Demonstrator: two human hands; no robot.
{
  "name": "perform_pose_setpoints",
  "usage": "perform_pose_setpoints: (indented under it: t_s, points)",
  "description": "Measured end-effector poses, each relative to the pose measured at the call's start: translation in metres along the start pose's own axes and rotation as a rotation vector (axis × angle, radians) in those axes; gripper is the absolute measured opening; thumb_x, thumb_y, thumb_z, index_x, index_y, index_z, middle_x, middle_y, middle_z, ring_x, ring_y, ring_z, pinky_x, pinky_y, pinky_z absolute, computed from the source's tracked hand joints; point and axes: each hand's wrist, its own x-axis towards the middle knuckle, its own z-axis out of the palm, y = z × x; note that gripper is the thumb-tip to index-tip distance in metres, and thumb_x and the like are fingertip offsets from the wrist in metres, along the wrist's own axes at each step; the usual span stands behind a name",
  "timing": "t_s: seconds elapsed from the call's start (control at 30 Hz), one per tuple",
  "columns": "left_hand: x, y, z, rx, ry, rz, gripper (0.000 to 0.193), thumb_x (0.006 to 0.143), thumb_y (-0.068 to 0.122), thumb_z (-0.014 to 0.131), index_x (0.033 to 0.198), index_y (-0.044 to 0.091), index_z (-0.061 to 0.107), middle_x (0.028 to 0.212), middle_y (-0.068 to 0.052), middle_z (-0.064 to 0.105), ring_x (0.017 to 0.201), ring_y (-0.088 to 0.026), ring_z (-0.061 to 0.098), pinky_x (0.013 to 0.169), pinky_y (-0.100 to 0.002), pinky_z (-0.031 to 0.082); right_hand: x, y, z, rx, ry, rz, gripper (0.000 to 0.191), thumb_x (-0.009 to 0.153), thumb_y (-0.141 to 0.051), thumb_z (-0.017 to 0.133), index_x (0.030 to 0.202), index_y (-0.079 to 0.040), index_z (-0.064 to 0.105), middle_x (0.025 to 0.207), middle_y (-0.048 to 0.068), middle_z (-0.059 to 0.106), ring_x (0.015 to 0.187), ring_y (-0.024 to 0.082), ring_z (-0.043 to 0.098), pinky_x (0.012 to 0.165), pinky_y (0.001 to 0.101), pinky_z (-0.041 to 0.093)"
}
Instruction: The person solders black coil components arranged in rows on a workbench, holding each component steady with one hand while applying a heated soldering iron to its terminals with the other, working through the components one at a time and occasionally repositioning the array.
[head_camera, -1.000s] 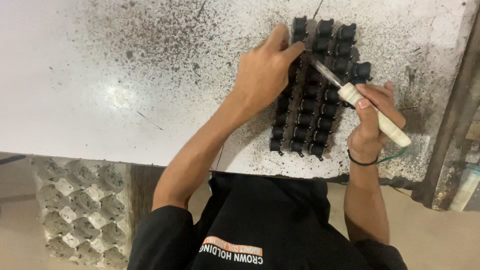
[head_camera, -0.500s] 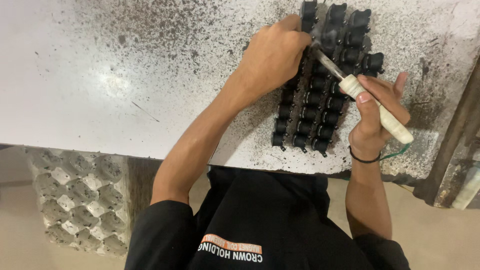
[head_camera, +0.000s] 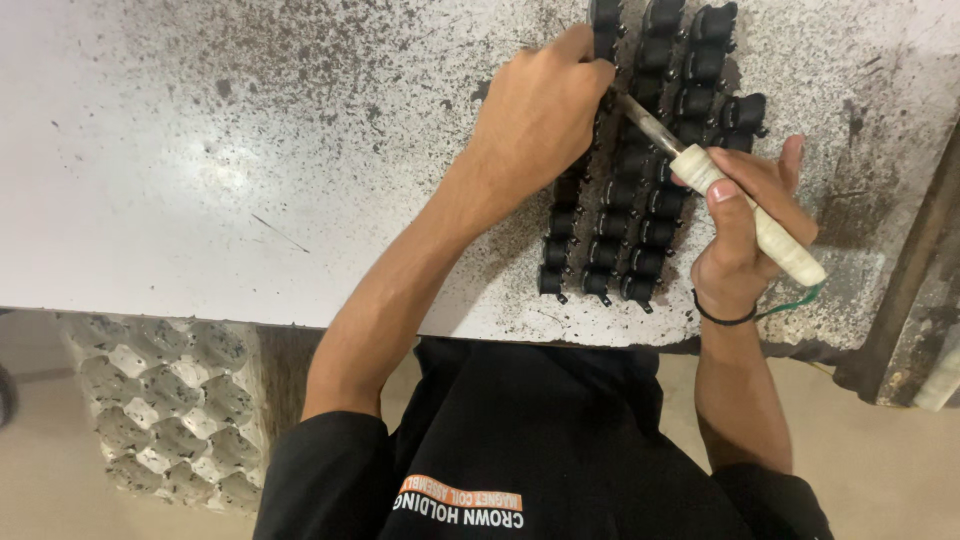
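Note:
Rows of small black plastic parts (head_camera: 640, 190) lie side by side on a white, soot-speckled table (head_camera: 250, 180). My left hand (head_camera: 540, 115) rests on the leftmost row, fingers curled over the parts near its upper end. My right hand (head_camera: 745, 235) grips a soldering iron (head_camera: 745, 215) with a white wrapped handle. Its metal tip points up-left and meets the parts just below my left fingers. A black band circles my right wrist.
A stack of grey moulded pulp trays (head_camera: 160, 400) stands on the floor under the table's front edge at the left. A dark metal bar (head_camera: 910, 290) runs along the table's right side. A green wire (head_camera: 795, 303) trails from the iron's handle.
Both hands and the rows of parts sit higher and further right in view as the camera shifted. The left hand stays on the parts and the iron's tip stays beside it.

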Motion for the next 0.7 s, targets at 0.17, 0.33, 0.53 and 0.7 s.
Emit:
perform_pose_setpoints:
  t_s: [0.17, 0.33, 0.53, 0.7]
  points:
    - [-0.002, 0.002, -0.002, -0.063, 0.011, 0.017, 0.005, 0.081, 0.004, 0.071, 0.079, -0.001, 0.071, 0.091, -0.017, 0.064, 0.066, -0.037, 0.069, 0.06, -0.047, 0.059, 0.0, 0.003, -0.003, -0.008, 0.001, 0.006, 0.028, 0.107, -0.017, 0.061, 0.12, 0.005, 0.071, 0.101, 0.017, 0.076, 0.102, 0.022, 0.074, 0.136, 0.0405, 0.017]
    - [-0.006, 0.0, -0.005, -0.126, 0.074, 0.043, 0.006, 0.084, 0.002, 0.07, 0.085, 0.0, 0.075, 0.094, -0.014, 0.067, 0.067, -0.033, 0.071, 0.061, -0.044, 0.06, 0.001, 0.011, -0.005, -0.042, 0.041, -0.021, 0.03, 0.104, -0.021, 0.065, 0.116, 0.005, 0.074, 0.11, 0.019, 0.077, 0.108, 0.025, 0.073, 0.135, 0.0409, 0.022]
    - [-0.006, -0.005, 0.001, -0.063, 0.021, 0.017, 0.015, 0.084, -0.004, 0.066, 0.092, -0.002, 0.078, 0.091, -0.013, 0.068, 0.061, -0.026, 0.071, 0.053, -0.036, 0.059, 0.0, 0.014, -0.006, -0.043, 0.043, -0.031, 0.028, 0.101, -0.018, 0.066, 0.115, 0.005, 0.074, 0.112, 0.019, 0.076, 0.107, 0.026, 0.073, 0.134, 0.0443, 0.024]
    - [-0.008, -0.005, 0.003, -0.062, 0.053, 0.026, 0.014, 0.084, -0.004, 0.067, 0.092, -0.001, 0.078, 0.093, -0.012, 0.068, 0.063, -0.026, 0.072, 0.055, -0.036, 0.06, 0.0, 0.012, -0.005, -0.013, 0.041, -0.008, 0.029, 0.101, -0.017, 0.066, 0.118, 0.006, 0.074, 0.114, 0.021, 0.075, 0.11, 0.026, 0.072, 0.134, 0.0444, 0.026]
